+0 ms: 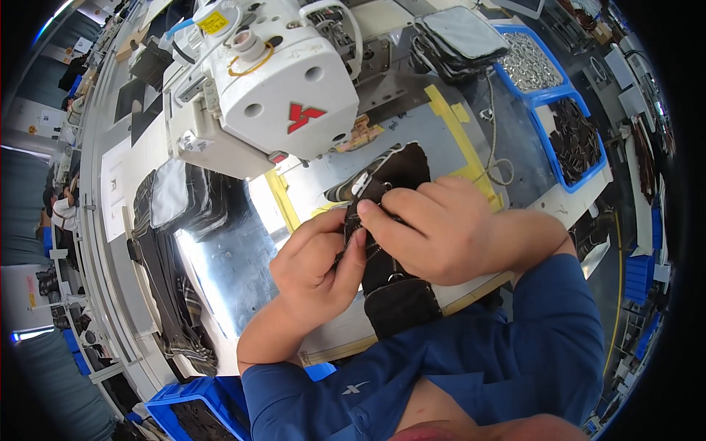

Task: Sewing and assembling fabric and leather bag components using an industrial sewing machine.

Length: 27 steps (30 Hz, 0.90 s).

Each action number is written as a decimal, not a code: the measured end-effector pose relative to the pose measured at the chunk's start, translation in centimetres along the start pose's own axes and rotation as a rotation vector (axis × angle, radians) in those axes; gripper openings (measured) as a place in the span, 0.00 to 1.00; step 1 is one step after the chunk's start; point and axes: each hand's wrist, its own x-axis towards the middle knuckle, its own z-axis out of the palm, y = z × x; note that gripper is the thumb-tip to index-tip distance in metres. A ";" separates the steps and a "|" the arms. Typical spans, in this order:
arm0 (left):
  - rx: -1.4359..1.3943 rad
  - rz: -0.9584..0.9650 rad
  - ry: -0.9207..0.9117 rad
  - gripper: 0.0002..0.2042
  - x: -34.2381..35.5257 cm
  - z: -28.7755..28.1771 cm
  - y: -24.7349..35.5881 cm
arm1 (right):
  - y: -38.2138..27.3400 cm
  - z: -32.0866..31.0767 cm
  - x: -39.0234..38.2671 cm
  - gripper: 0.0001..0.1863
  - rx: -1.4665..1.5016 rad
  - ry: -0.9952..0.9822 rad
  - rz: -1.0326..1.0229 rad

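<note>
A dark brown fabric piece [401, 300] with a zipper line and a small metal ring lies at the table's front edge, its upper part lifted between my hands. My left hand [320, 264] pinches the fabric's left edge, thumb pointing up. Close beside it, my right hand [434, 228] grips the same piece with thumb and bent fingers. A small white bit shows at the top of the piece, just above the fingertips. Behind my hands, a dark flap with a striped lining [401, 165] spreads on the table. What lies between my fingertips is partly hidden.
A white sewing machine [272, 95] stands just beyond my hands. Stacked fabric pieces lie left [173, 198] and at the back [460, 37]. On the right, blue bins hold metal rings [528, 62] and dark pieces [573, 136]. Yellow tape [452, 132] marks the table; a blue crate [198, 404] sits lower left.
</note>
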 end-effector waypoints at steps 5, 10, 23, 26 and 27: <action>-0.023 -0.005 -0.035 0.09 -0.3 0.2 0.2 | 0.4 -0.5 0.4 0.20 0.227 -0.103 0.084; -0.059 -0.084 -0.018 0.09 0.0 -0.4 -0.2 | 2.2 -1.7 1.6 0.17 0.447 -0.113 0.485; -0.062 -0.197 -0.192 0.05 1.6 -1.8 -0.2 | 3.3 -2.2 1.8 0.12 0.657 -0.261 0.407; -0.102 -0.186 -0.209 0.03 1.5 -2.2 -0.4 | 4.4 -2.5 1.9 0.12 0.655 -0.261 0.415; -0.102 -0.189 -0.208 0.03 1.5 -2.1 -0.6 | 4.6 -2.5 1.9 0.13 0.703 -0.265 0.452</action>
